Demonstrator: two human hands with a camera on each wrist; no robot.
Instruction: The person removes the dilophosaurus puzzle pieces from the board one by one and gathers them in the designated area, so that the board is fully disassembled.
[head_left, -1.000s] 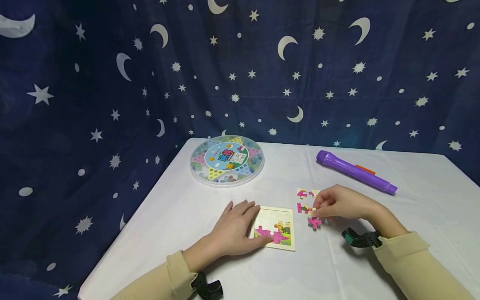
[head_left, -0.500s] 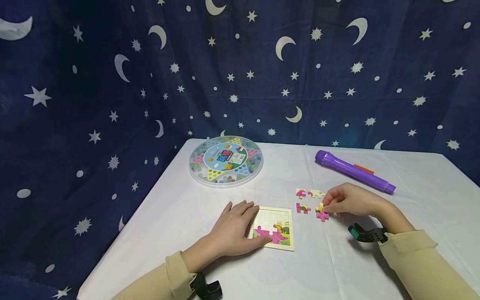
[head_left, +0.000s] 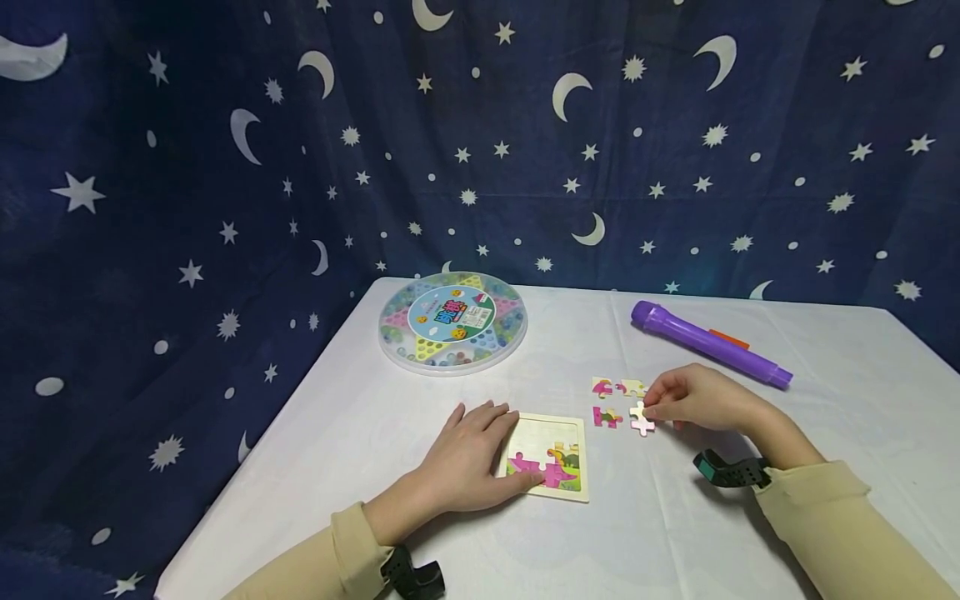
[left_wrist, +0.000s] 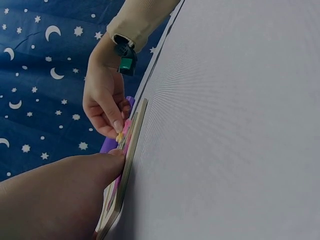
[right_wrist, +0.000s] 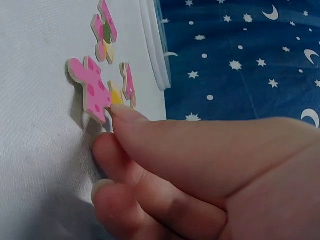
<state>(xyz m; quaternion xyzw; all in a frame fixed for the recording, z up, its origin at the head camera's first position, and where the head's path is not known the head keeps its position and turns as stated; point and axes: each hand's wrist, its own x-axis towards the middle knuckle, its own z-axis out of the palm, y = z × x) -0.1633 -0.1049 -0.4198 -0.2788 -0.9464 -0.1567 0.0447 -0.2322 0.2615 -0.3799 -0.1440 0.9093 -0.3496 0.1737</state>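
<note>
My left hand rests on a small square wooden puzzle tray, fingers along its left edge and thumb on the fitted pieces. Pink, green and yellow dinosaur pieces fill the tray's lower part; bare wood shows above. To the right of the tray, my right hand pinches a jigsaw piece between thumb and fingers. In the right wrist view this jigsaw piece is pink with darker dots and has a yellow end at the thumb tip. Three loose pieces lie just left of it and behind it.
A purple microphone-shaped stick with an orange part lies at the back right. At the back left is a round clear-lidded marble board game. A dark blue star-and-moon curtain hangs behind the white-covered table.
My right hand has shifted right and slightly away with its piece, uncovering the loose pieces. That piece has since tilted and looks paler in the head view. The left hand stays put.
</note>
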